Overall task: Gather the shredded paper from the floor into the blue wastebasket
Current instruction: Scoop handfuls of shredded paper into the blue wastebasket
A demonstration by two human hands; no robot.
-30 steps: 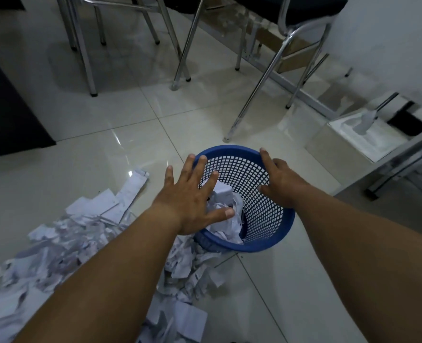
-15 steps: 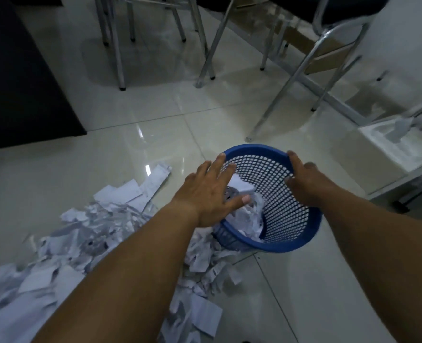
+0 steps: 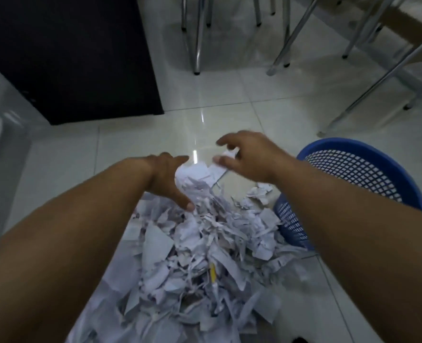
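Observation:
A heap of white shredded paper [image 3: 205, 256] covers the floor in front of me. The blue mesh wastebasket [image 3: 388, 169] stands tilted at the heap's right edge, and my right forearm hides part of its rim. My left hand [image 3: 168, 179] is at the far left end of the heap, thumb and fingers spread around a crumpled wad [image 3: 192, 174] without closing on it. My right hand [image 3: 249, 154] hovers at the far right end with loosely curved fingers; its thumb touches a paper strip [image 3: 217, 170] on the tile. The view is blurred.
A black mat or cabinet [image 3: 68, 58] fills the upper left. Chrome chair legs [image 3: 197, 45] stand behind the heap, and more legs [image 3: 378, 78] slant down on the right. A yellow pen-like object [image 3: 212, 273] lies inside the heap. The floor is glossy white tile.
Both hands have left the wastebasket and swung left onto the far end of the paper heap. The view has turned left and down, so the basket now sits at the right.

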